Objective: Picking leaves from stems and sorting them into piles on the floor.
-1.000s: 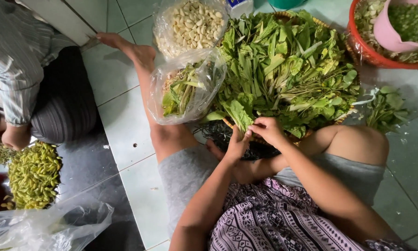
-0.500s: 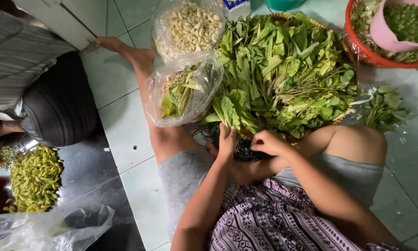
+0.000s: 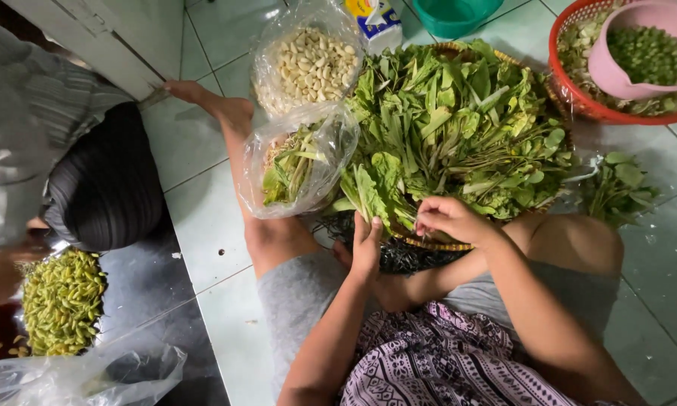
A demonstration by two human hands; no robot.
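The right hand point(image 3: 451, 218) pinches a green leaf stem at the near rim of the round woven basket point(image 3: 429, 242) of leafy greens point(image 3: 451, 128); the left hand point(image 3: 366, 252) rests open beside it, steadying.

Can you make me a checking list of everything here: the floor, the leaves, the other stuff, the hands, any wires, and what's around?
Surface: pale tiled floor.
Job's things: woven basket heaped with green leaves.
Clutter: bag of leaf scraps, bag of pale pods, red basket holding a pink bowl of green bits, loose leaves.
Grippers: left hand on the basket's edge; right hand pinching a leaf.
Cables: nothing seen.
Surroundings: another person beside a pile of yellow-green pods.
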